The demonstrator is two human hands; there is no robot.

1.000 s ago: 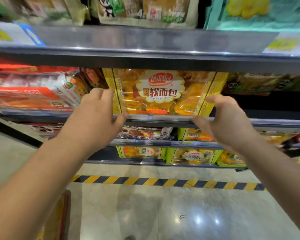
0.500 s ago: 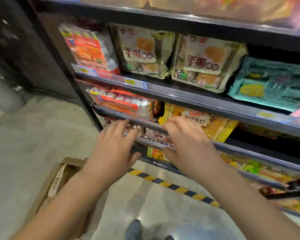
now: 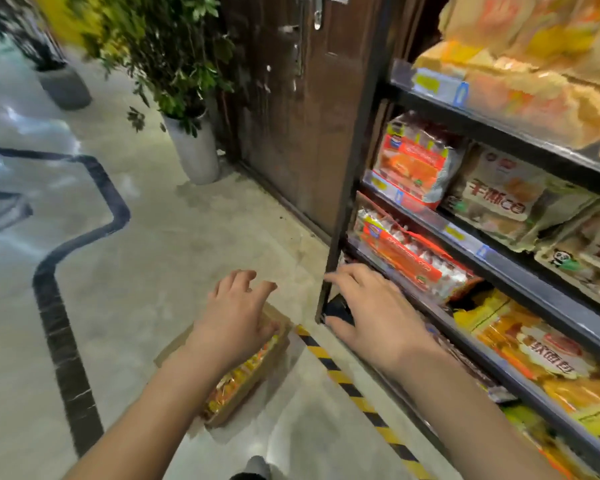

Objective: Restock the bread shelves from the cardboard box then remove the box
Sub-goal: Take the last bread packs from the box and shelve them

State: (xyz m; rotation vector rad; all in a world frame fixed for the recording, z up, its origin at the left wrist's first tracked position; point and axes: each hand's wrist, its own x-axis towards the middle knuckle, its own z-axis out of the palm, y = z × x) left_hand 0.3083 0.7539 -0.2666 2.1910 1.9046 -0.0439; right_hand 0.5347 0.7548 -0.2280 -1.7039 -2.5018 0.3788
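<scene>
On the floor beside the bread shelves (image 3: pixel 499 271), the cardboard box (image 3: pixel 246 379) lies open with yellow and orange bread packets (image 3: pixel 239 375) inside. Restocking appears mid-cycle, and the next move calls for a reach down to take another packet. Left hand (image 3: pixel 236 320) hovers over the box, fingers spread and empty. Right hand (image 3: pixel 378 317) hangs near the shelf corner, fingers apart, empty.
</scene>
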